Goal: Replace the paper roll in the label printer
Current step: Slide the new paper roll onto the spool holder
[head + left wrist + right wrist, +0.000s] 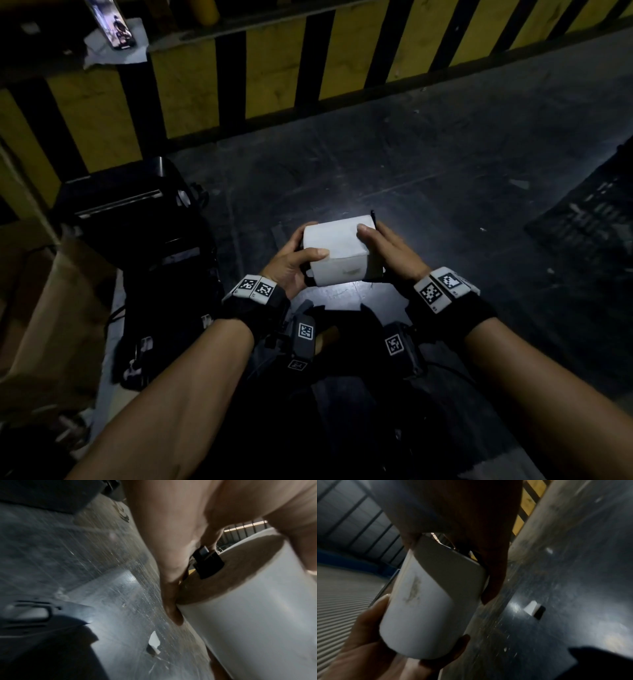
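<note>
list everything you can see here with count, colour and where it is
white paper label roll: one, white, held between both hands over the floor
black plastic spindle: one, black, sticking out of the roll's core at its left end
black label printer: one, black, on the floor at the left
smartphone: one, screen lit, propped top left on white paper
yellow and black striped barrier: one, along the back
dark plastic crate: one, at the right edge
brown cardboard: brown, lower left
white paper scrap: one, white, on the floor
left hand: grips the roll's left end
right hand: grips the roll's right end
</note>
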The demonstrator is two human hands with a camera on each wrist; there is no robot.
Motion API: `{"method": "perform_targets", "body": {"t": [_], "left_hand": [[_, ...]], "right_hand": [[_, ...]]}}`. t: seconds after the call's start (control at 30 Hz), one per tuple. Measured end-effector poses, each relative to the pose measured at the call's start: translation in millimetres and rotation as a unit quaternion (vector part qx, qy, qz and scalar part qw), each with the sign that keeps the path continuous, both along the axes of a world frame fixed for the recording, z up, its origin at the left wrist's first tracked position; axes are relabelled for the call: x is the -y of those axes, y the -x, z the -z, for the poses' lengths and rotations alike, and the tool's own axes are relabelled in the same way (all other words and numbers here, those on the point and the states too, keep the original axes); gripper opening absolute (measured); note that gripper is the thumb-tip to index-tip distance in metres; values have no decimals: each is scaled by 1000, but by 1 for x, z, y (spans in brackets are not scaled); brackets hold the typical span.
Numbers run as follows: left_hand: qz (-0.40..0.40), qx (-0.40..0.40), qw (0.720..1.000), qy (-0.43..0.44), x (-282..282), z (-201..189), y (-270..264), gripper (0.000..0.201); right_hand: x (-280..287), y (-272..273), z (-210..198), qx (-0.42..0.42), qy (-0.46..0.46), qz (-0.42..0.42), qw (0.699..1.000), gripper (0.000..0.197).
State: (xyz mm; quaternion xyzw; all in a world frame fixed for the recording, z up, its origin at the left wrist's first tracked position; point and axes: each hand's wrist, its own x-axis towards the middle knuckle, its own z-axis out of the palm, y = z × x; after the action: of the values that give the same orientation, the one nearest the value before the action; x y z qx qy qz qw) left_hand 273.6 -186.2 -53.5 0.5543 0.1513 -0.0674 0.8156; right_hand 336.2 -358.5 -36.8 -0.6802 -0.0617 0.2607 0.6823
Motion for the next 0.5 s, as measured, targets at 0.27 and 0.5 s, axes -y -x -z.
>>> {"method": "perform_targets", "body": {"t": [0.27,0.5], "left_hand": [[-39,-82,985,-149,-9,18,24,58],[57,-184,809,-555,-17,51,52,60]], "right_hand": [[10,13,18,-3,1,21,1000,43],[32,12,36,10,51,46,998,22]]}}
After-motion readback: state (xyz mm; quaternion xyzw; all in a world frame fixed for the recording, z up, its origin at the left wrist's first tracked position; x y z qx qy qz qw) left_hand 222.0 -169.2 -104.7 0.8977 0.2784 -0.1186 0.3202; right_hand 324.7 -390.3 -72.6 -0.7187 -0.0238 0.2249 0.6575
